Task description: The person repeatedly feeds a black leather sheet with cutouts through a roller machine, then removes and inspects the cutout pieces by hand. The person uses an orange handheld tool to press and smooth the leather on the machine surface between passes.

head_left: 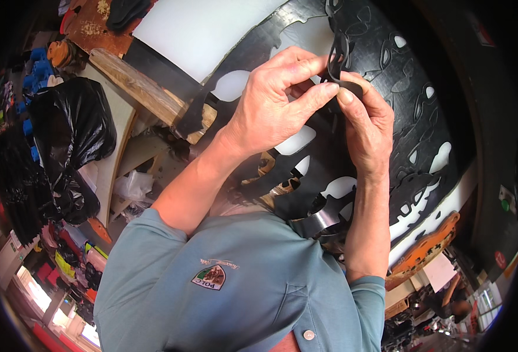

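Observation:
Both hands meet over the work surface, pinching thin, flexible black strips (338,48) that look like cut rubber or leather. My left hand (273,100) is closed, with thumb and forefinger on the strips' lower end. Facing it, my right hand (367,126) grips a curved black end between thumb and fingers. The strips rise past the fingertips toward the top of the view, partly overlapping. Beneath the hands lies a black sheet (408,108) with many shaped cut-outs, white showing through some holes. A curved metal band, perhaps a cutting die (317,222), sits close to my chest.
A white board (197,29) lies at the far left of the black sheet. Left of my arm are a wooden plank (138,85) and a black plastic bag (74,120). An orange worn edge piece (429,246) is at the right, near cluttered shelves.

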`<action>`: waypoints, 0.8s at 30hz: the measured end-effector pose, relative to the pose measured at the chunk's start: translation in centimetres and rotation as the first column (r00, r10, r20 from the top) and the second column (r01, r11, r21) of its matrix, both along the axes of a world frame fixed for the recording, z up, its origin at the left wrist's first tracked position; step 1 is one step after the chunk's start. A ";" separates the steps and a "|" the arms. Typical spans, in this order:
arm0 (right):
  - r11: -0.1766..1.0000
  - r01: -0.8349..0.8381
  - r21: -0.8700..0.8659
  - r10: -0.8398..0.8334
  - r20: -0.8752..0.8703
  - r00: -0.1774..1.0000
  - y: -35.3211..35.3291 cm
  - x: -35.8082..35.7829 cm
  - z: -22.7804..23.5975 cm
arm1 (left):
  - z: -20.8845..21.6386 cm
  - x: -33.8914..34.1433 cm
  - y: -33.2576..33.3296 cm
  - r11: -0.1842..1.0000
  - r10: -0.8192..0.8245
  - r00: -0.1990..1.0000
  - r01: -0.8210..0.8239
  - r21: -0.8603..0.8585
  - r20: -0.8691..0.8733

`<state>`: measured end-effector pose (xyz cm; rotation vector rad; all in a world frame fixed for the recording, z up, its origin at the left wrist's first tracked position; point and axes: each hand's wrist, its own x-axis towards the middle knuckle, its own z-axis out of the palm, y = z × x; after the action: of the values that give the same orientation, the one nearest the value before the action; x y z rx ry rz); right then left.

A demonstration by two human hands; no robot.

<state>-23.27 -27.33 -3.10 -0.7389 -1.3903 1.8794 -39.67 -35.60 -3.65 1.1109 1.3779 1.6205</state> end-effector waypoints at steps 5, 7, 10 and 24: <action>0.997 0.038 0.067 -0.043 0.066 0.997 -0.2 0.1 -0.1 | -0.4 -1.1 0.2 0.995 -0.074 0.992 0.081 -0.061 0.098; 0.990 0.138 -0.001 -0.137 0.113 0.984 -0.5 0.1 -0.2 | -0.6 -1.1 0.5 0.994 -0.071 0.995 0.077 -0.076 0.069; 0.970 0.169 -0.173 -0.177 -0.032 0.984 -0.5 0.1 -0.4 | -0.6 -0.5 0.7 1.000 -0.030 1.000 0.030 -0.010 0.002; 0.950 0.311 0.026 -0.300 0.354 0.886 -0.8 -0.5 0.3 | -0.2 -3.2 1.3 0.984 -0.073 0.803 0.156 0.090 -0.591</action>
<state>-23.78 -28.15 -2.76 -1.2859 -1.3602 1.5727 -42.90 -34.34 -3.90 1.8542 1.5478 1.3434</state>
